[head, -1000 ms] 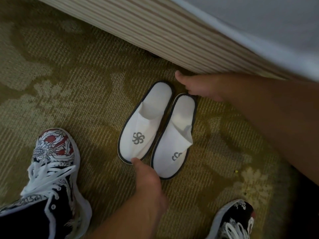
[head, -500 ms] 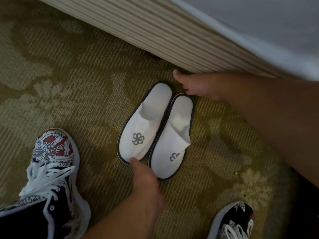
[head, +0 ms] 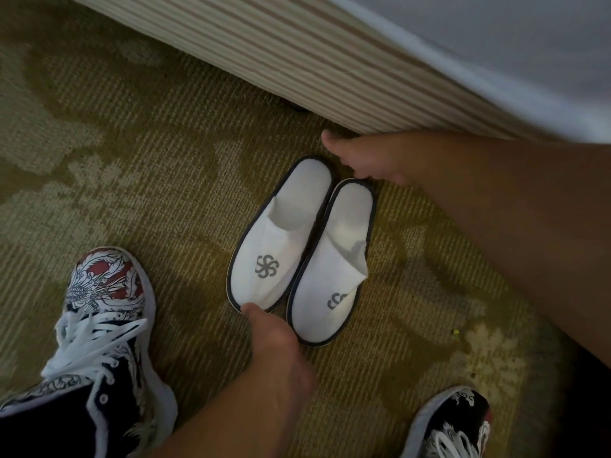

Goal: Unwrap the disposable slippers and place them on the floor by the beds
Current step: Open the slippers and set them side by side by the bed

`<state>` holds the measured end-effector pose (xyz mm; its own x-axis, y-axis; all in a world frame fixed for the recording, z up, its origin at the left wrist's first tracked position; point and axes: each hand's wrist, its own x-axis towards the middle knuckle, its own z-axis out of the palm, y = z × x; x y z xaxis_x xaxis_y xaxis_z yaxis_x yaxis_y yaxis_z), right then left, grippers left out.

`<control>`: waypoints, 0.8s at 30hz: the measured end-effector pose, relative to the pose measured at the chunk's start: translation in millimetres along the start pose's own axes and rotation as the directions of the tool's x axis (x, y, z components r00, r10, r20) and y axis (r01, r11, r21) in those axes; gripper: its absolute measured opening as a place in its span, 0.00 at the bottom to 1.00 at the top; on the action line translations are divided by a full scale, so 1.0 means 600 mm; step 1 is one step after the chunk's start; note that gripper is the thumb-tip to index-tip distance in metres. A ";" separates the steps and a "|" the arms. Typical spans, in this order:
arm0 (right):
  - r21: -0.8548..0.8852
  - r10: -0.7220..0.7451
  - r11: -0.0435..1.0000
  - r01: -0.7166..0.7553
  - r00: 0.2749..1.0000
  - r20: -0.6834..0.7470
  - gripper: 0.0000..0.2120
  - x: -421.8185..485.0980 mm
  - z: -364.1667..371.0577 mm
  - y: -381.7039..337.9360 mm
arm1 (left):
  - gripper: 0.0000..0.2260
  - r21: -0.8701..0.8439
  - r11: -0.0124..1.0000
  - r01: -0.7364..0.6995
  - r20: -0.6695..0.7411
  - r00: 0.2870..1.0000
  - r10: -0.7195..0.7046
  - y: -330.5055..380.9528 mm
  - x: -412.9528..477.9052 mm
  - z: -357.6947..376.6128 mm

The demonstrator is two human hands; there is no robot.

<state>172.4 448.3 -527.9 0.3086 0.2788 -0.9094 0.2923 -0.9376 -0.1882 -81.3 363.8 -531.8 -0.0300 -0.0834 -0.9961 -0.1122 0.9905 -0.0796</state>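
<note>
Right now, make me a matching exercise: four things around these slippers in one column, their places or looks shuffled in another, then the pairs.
Column one: 1 left hand; 2 right hand; 3 bed skirt; 4 left sneaker.
Column two: A striped, beyond the heels; B at the slippers' toe end; C at their heel end; D red and white print, on the carpet.
Pairs: 1-B, 2-C, 3-A, 4-D.

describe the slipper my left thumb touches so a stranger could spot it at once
Below the striped bed base, two white slippers lie side by side on the carpet. The slipper is the one nearer the red-toed sneaker, with the left hand at its toe. Its grey pinwheel logo shows whole, while the other slipper has a folded upper that hides half its logo.
</note>
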 end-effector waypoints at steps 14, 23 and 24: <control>-0.007 0.003 1.000 -0.002 1.000 0.017 0.50 -0.005 -0.006 0.004 | 0.37 -0.007 0.998 -0.057 -0.033 0.998 0.057 0.008 0.005 0.010; 0.103 -0.164 0.980 0.171 0.984 -0.070 0.44 -0.073 -0.003 0.002 | 0.41 0.105 0.994 -0.007 -0.057 0.998 0.013 0.024 -0.039 -0.008; 0.123 -0.178 0.975 0.185 0.982 -0.063 0.45 -0.095 -0.004 0.001 | 0.40 0.123 0.991 -0.051 -0.054 0.997 0.058 0.023 -0.052 -0.009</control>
<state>157.1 432.6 -475.2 0.3082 0.4542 -0.8359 0.2312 -0.8881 -0.3973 -87.1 379.4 -501.5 -0.0905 -0.0319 -0.9954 0.0129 0.9994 -0.0332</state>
